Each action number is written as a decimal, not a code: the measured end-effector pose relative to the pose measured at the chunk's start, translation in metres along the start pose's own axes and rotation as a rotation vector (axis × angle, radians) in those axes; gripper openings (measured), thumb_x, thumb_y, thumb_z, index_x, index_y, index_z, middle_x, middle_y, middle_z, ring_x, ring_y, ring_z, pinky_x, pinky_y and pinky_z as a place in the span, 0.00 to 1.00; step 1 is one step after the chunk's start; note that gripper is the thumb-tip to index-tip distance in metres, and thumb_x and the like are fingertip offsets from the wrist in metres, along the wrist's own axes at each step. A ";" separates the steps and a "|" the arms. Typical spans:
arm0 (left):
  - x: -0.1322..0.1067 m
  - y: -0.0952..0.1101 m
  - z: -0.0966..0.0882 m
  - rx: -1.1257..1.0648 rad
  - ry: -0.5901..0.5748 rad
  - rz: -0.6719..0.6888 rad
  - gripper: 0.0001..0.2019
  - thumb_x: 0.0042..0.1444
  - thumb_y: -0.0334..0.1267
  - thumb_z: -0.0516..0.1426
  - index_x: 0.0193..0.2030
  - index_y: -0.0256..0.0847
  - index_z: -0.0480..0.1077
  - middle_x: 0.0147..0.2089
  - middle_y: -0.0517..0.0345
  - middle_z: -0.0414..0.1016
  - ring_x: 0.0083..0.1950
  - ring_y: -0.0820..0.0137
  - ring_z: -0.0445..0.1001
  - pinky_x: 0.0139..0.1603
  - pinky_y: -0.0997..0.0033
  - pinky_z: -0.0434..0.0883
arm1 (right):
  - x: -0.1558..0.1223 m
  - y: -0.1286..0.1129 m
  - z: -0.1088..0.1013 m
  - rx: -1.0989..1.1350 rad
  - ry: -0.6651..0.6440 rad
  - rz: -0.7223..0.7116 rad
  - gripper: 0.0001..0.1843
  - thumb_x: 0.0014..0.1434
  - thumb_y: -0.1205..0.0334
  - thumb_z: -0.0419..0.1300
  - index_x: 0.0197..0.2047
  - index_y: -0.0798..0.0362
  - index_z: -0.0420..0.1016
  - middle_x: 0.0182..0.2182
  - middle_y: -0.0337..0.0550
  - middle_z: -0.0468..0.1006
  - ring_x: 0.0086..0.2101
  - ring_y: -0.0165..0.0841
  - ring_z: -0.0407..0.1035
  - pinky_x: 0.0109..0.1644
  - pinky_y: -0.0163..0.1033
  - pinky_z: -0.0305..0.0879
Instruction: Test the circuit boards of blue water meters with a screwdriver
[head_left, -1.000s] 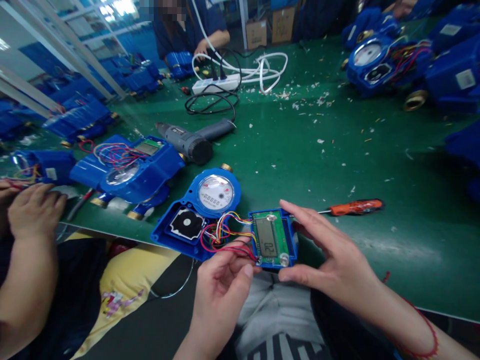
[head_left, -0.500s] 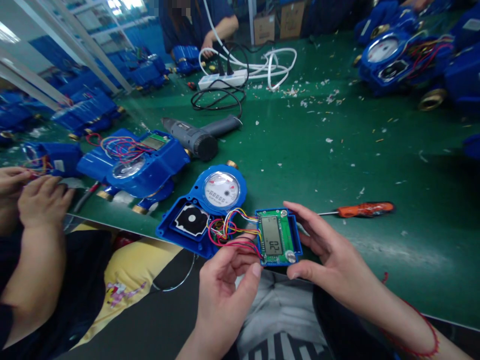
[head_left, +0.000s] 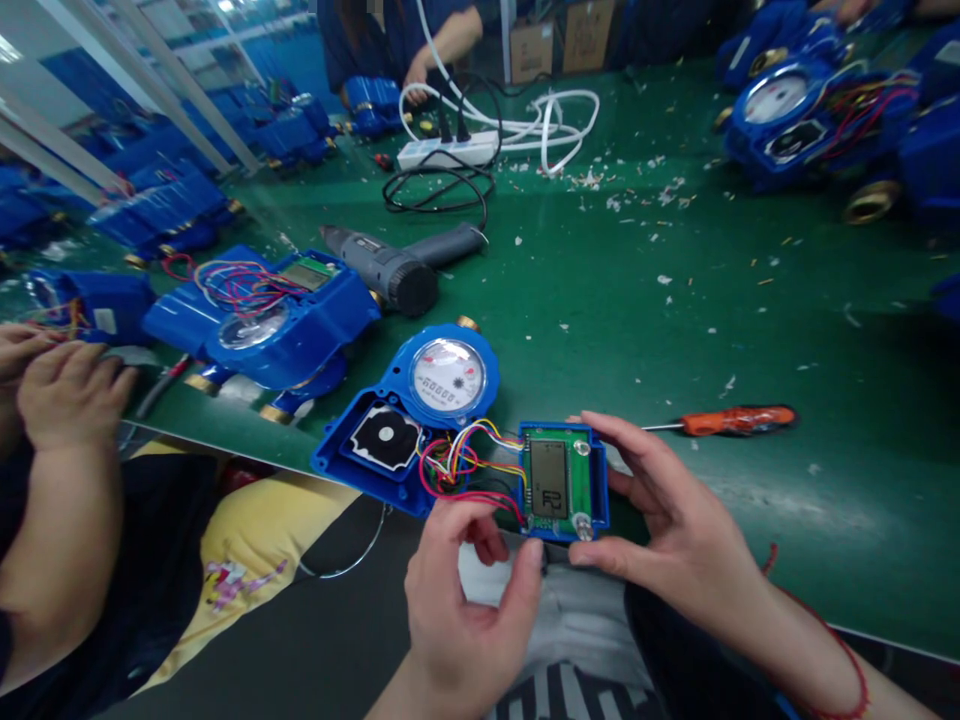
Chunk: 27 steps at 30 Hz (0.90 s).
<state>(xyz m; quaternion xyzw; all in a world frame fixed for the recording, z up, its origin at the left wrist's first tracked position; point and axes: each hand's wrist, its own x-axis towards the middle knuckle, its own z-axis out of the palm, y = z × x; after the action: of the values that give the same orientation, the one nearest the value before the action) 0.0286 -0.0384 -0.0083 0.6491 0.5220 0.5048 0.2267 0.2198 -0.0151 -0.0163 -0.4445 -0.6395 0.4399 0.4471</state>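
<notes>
An open blue water meter (head_left: 420,420) lies at the near edge of the green table (head_left: 637,330), its round dial facing up. Coloured wires (head_left: 461,465) run from it to a small blue cover holding a green circuit board with a display (head_left: 559,480). My right hand (head_left: 667,520) grips that cover from its right side, thumb under the near edge. My left hand (head_left: 469,590) is below the wires, fingers curled, thumb touching the cover's near left corner.
An orange-handled screwdriver (head_left: 731,420) lies right of my hand. A grey electric driver (head_left: 397,265) and a white power strip (head_left: 442,152) with cables sit further back. Other blue meters (head_left: 262,320) lie left and far right. A co-worker's hands (head_left: 52,385) work at the left.
The cover with the board has shifted slightly right and nearer. My left hand rose and moved its thumb to the cover's near corner. My right fingers closed more around the cover.
</notes>
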 end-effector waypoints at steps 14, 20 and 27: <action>0.011 0.005 0.000 0.456 -0.026 0.389 0.10 0.55 0.20 0.57 0.34 0.38 0.72 0.34 0.62 0.56 0.32 0.76 0.61 0.29 0.75 0.64 | 0.001 -0.009 0.001 -0.343 -0.008 -0.294 0.40 0.60 0.57 0.66 0.69 0.47 0.50 0.62 0.46 0.62 0.62 0.37 0.55 0.68 0.43 0.55; 0.008 -0.007 -0.005 0.488 -0.070 0.447 0.10 0.57 0.21 0.57 0.39 0.39 0.73 0.38 0.58 0.60 0.34 0.73 0.61 0.31 0.72 0.63 | 0.004 -0.010 0.000 -0.474 -0.007 -0.432 0.41 0.60 0.58 0.66 0.70 0.50 0.49 0.57 0.50 0.67 0.61 0.42 0.58 0.66 0.51 0.59; 0.012 -0.011 -0.013 0.512 -0.148 0.499 0.09 0.58 0.23 0.57 0.39 0.39 0.73 0.38 0.57 0.65 0.34 0.72 0.64 0.33 0.72 0.67 | 0.003 -0.008 0.001 -0.455 0.013 -0.381 0.41 0.59 0.55 0.66 0.69 0.49 0.52 0.57 0.49 0.68 0.59 0.42 0.61 0.64 0.48 0.62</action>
<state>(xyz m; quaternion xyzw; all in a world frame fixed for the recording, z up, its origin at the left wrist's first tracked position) 0.0112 -0.0262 -0.0073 0.8269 0.4393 0.3492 -0.0360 0.2167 -0.0144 -0.0084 -0.4083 -0.7907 0.1904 0.4145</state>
